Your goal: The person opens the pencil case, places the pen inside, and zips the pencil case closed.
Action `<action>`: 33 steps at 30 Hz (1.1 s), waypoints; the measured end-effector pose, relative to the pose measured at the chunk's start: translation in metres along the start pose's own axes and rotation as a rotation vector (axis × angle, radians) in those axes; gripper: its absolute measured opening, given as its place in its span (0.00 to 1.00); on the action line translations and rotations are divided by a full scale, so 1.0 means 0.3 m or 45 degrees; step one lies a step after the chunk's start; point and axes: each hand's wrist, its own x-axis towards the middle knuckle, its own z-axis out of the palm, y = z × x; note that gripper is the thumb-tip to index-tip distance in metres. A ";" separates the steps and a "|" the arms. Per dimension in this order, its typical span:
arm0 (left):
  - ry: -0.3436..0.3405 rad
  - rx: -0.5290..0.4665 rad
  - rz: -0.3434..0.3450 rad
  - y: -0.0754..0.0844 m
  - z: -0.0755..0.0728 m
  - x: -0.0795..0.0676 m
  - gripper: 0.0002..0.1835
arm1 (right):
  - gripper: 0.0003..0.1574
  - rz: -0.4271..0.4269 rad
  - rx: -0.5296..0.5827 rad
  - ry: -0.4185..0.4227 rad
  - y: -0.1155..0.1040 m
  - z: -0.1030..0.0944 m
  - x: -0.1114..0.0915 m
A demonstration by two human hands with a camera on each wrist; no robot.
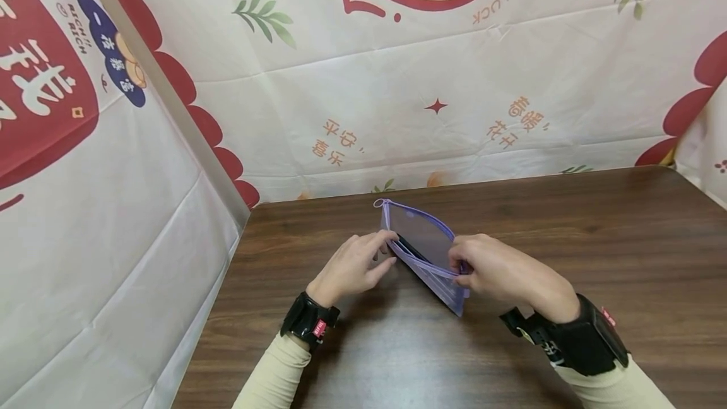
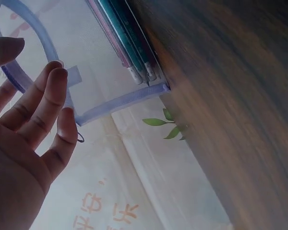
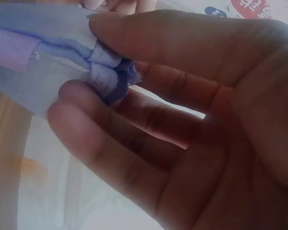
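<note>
A purple translucent zip pouch (image 1: 430, 238) stands tilted on the wooden table, its top gaping. Through its mesh wall in the left wrist view show a few slim pencils (image 2: 129, 43), teal and pink with whitish ends. In the head view a dark strip shows inside the opening. My left hand (image 1: 354, 264) is at the pouch's far left end, bent fingertips touching the rim and thumb apart from them. With thumb and fingers, my right hand (image 1: 500, 270) pinches the bunched zipper end (image 3: 105, 72) at the near right corner.
The brown wooden table (image 1: 568, 238) spreads around the pouch. Behind it hangs a printed white cloth (image 1: 397, 100), and another white cloth (image 1: 113, 238) hangs at the left. A small ring-shaped pull (image 1: 379, 203) sits at the pouch's top left.
</note>
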 end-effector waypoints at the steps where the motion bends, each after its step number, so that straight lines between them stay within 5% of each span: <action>1: -0.002 -0.031 -0.018 0.001 -0.003 -0.001 0.20 | 0.12 0.002 -0.004 -0.001 -0.001 0.000 0.000; 11: 0.066 -0.259 -0.147 -0.008 -0.017 -0.012 0.12 | 0.13 0.044 -0.047 0.023 0.011 -0.010 -0.007; 19: 0.086 -0.346 -0.258 -0.035 -0.002 -0.014 0.04 | 0.14 -0.028 -0.066 0.057 0.034 -0.021 -0.017; 27: 0.081 -0.499 -0.517 -0.063 0.027 0.019 0.05 | 0.14 0.021 -0.052 0.020 0.046 -0.036 -0.032; 33: 0.136 -0.489 -0.679 -0.071 0.027 0.059 0.07 | 0.16 0.044 -0.042 0.007 0.049 -0.047 -0.044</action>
